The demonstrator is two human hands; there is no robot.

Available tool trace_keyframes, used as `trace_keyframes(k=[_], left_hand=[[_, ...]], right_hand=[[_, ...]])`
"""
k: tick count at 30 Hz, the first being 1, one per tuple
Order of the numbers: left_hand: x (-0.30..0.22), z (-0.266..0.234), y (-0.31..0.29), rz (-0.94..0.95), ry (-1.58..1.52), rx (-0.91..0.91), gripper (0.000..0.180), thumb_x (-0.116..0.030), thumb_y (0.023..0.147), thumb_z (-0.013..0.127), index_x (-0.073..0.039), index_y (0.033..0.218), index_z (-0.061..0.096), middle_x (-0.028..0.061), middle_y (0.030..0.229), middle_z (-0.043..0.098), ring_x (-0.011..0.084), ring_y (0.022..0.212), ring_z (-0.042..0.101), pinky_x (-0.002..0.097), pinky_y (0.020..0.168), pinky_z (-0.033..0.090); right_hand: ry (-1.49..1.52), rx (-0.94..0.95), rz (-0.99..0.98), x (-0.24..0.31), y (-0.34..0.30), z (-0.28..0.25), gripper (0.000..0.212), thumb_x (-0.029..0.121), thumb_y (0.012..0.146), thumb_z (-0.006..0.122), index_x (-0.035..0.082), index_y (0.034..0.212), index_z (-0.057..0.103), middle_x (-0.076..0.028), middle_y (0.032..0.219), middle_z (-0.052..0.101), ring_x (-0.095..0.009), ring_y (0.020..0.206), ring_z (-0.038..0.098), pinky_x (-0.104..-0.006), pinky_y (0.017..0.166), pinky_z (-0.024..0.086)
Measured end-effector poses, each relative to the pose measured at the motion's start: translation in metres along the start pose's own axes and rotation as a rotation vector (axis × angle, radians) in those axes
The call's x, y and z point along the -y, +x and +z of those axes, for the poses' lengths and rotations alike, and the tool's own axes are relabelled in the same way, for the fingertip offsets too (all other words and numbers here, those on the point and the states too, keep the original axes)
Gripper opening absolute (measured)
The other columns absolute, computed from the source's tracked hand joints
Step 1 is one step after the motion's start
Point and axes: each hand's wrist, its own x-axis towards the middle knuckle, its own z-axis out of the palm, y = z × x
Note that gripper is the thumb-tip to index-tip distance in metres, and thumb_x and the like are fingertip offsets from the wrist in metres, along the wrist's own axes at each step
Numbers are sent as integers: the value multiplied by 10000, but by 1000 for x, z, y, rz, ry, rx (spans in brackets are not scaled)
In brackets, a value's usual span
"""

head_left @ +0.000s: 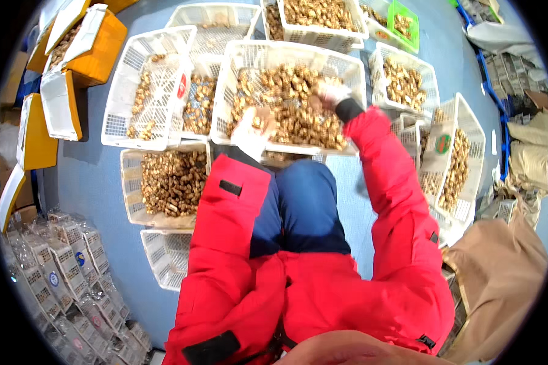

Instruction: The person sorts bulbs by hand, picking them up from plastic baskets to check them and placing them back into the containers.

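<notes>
A white plastic basket (354, 67) stands before my knees, half filled with small shiny golden-brown lumps (310, 125), perhaps mushrooms; their exact kind is unclear. My left hand (251, 132), in a whitish glove, is over the basket's near left side. Its fingers are closed around a golden-brown lump (259, 123), partly hidden by the hand. Toward the basket's right side, my right hand (332, 92), also in a whitish glove, reaches in among the lumps. Motion blurs its fingers, and whether they hold anything does not show.
More lumps fill a basket (128, 182) at near left, a long basket (117, 109) at far left and baskets (429, 91) on the right. A green basket (416, 42) sits far right. Orange-and-white boxes (103, 52) stand at left, stacked wrapped crates (55, 261) below them. Brown cloth (499, 274) lies right.
</notes>
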Motion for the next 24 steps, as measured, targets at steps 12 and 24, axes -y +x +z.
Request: trace_keyframes(k=[12,24], left_hand=[[-11,-3,-5,65,29,49,250,-249,856,494,-22,960,508,116,957,561,214,815,567,330,677,509],[-14,8,-15,-42,22,-7,200,-216,810,570,-25,840,521,108,891,549,215,794,542,320,698,489]], right_hand=[[469,-275,34,-67,44,-66,310,163,808,533,29,1077,458,-170,912,574,-312,769,581,-405,639,505],[-1211,-509,-374,-116,108,-17,435,121,686,571,178,1109,486,-133,992,557,-299,892,547,-386,776,445]])
